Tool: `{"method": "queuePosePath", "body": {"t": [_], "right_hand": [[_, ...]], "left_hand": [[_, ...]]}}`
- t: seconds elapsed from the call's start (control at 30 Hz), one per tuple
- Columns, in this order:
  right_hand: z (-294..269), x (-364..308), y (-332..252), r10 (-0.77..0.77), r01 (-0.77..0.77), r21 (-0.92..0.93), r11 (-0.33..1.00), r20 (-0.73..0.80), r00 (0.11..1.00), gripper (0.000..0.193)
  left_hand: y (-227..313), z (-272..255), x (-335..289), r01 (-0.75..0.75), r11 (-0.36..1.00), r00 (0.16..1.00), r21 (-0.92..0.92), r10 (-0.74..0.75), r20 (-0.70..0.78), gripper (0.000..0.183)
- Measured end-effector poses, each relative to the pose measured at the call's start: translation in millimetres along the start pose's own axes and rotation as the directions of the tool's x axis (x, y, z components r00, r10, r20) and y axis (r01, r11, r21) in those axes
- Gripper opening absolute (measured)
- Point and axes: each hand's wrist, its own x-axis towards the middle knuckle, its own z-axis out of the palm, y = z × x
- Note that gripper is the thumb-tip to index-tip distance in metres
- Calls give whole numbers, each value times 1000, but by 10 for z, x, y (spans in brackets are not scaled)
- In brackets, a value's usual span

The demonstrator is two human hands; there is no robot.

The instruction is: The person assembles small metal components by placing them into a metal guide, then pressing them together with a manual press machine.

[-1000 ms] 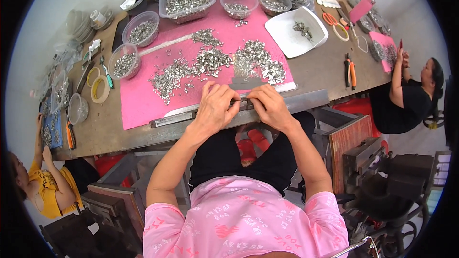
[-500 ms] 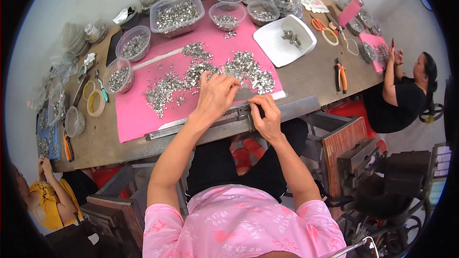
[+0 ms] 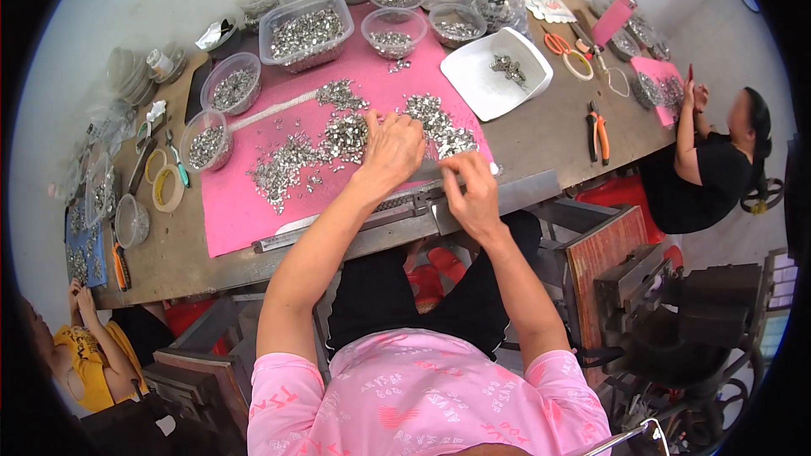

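Observation:
Small silvery metal pieces lie in loose heaps on a pink mat [image 3: 232, 219]. One heap of metal pieces [image 3: 345, 137] is beside my left hand [image 3: 394, 150], which is over the mat with bent fingers drawn together; what they hold, if anything, is hidden. Just right of it, my right hand [image 3: 473, 198] is pinched near another heap of metal pieces [image 3: 443, 128]; nothing I can name shows between its fingertips. Below both hands, a long narrow metal rail [image 3: 338, 226] runs along the table's front edge.
Clear plastic tubs [image 3: 307, 34] of metal pieces stand at the back. A white tray [image 3: 456, 76], orange-handled pliers [image 3: 598, 133] and scissors [image 3: 556, 44] are to the right. Tape rolls [image 3: 167, 188] lie left. Two other people [image 3: 722, 143] sit at the table's ends.
My right hand has lifted from the rail at the table edge and moved slightly up and right. My left hand has shifted slightly right, its fingers bent further down toward the heaps.

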Motion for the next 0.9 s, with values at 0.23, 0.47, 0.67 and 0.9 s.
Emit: {"method": "queuePosePath", "body": {"t": [0.23,0.47,0.67,0.9], "right_hand": [[120,312,265,-21,68,-323,944,146,989,8],[221,345,303,54,30,-366,930,219,974,5],[254,369,374,29,84,-444,892,243,970,4],[201,344,321,0,91,-378,921,235,972,5]], "left_hand": [[14,29,-30,-31,999,999,20,31,-32,11],[36,7,-10,-60,996,998,59,61,-17,11],[-15,97,8,-97,990,993,104,104,-62,10],[78,-76,1,-48,999,999,15,48,12,12]]}}
